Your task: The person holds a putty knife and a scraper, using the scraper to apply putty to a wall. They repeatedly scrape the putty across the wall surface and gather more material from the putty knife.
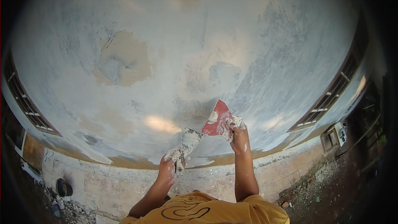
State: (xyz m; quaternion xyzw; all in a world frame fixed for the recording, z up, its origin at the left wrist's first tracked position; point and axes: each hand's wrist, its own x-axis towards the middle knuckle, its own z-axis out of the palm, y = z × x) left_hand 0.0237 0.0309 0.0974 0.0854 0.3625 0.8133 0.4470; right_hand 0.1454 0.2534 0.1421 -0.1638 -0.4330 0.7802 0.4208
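A flat red wedge-shaped spreader blade (217,120), streaked with white paste, is out in front of the person's chest, between the body and the wall, and carries a small off-white lump (212,117) of paste on its face. It is held by the right hand (237,135), whose fingers are closed at its narrow end and thickly coated with the same paste; from that grip the blade fans out to the left and upward in view, its broad edge slanting on the side away from the hand. Lower and to the left, a flared grey-white scraper (190,140), crusted with paste, is gripped by the left hand (172,161), also smeared white; its long axis rises from the grip and leans right, so its wide end faces the red one. The key relation is there: the right upper corner of the scraper and the lowest corner of the red blade come right beside each other, though whether they touch cannot be told. The right hand is nearer to the lump and sits higher than the left. Beyond both tools spreads a patchy pale blue-grey wall (166,79) with a tan blotch (139,62), flanked by a dark barred window (27,99) at left and another at right. Below are a rough, unpainted wall base (124,182), a black round container (62,186) and the person's mustard-yellow shirt (219,211).
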